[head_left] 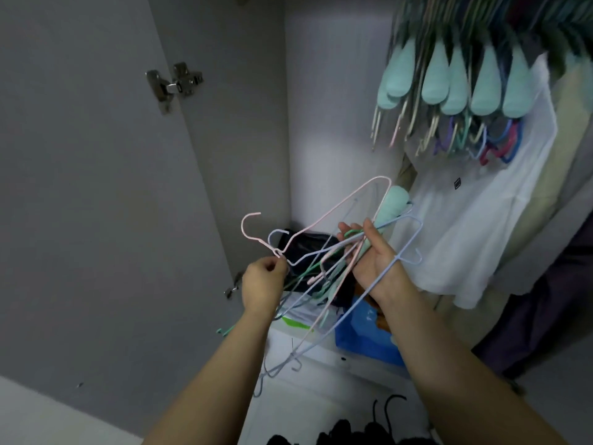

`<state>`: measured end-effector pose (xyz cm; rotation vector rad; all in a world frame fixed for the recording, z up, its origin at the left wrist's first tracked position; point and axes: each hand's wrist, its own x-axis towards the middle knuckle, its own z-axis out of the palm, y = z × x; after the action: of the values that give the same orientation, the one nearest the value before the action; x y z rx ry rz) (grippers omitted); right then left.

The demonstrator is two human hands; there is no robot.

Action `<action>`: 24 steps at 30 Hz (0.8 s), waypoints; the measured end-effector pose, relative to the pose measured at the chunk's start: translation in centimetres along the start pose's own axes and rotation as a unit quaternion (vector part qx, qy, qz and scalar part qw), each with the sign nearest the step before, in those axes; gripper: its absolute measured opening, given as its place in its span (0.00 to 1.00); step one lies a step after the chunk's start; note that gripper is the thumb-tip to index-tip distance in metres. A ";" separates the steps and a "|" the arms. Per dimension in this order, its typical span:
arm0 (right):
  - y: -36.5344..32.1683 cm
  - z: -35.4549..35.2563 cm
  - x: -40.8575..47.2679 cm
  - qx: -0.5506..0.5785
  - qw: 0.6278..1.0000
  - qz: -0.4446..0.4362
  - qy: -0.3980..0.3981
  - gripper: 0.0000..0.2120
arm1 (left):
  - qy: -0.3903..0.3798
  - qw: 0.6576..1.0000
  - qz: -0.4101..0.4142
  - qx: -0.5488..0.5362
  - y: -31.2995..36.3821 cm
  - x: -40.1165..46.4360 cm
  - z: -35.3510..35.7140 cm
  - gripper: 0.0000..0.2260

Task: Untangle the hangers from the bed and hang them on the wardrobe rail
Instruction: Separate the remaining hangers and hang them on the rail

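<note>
Two bare forearms, entering from the bottom edge of the frame and narrowing toward the centre. No sleeves, watch, rings or bracelets. Bare left hand [263, 277] at centre left, bare right hand [373, 263] at centre right, both ungloved. Short, unpainted fingernails.

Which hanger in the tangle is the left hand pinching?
The pink wire hanger: the left hand pinches its neck just below the hook. The blue and green hangers sit bunched in the right hand.
</note>
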<state>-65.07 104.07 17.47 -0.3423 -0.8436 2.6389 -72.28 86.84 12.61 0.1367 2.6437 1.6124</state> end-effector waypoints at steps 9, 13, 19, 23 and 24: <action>0.1 0.8 -0.4 -0.043 0.998 -0.049 0.001 0.42 | 0.032 0.994 0.102 -0.004 0.7 -0.1 -0.6 0.13; -0.6 0.9 -0.4 -0.074 0.997 -0.029 -0.015 0.36 | 0.034 0.992 0.123 -0.026 0.9 0.1 -1.1 0.13; -1.0 0.7 -0.9 -0.062 0.998 -0.004 -0.025 0.19 | -0.054 0.992 0.085 -0.072 1.4 2.2 -2.3 0.16; -0.3 1.8 -0.7 -0.110 0.993 0.001 0.053 0.12 | -0.205 0.978 0.009 0.028 1.6 2.0 -1.7 0.16; 0.1 2.2 -0.5 -0.145 0.986 -0.006 0.084 0.13 | -0.235 0.967 0.018 0.100 1.5 1.8 -1.4 0.15</action>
<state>-65.38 102.74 19.20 -0.6212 -1.1683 2.4344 -74.07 86.47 14.60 0.5070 2.4243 1.1339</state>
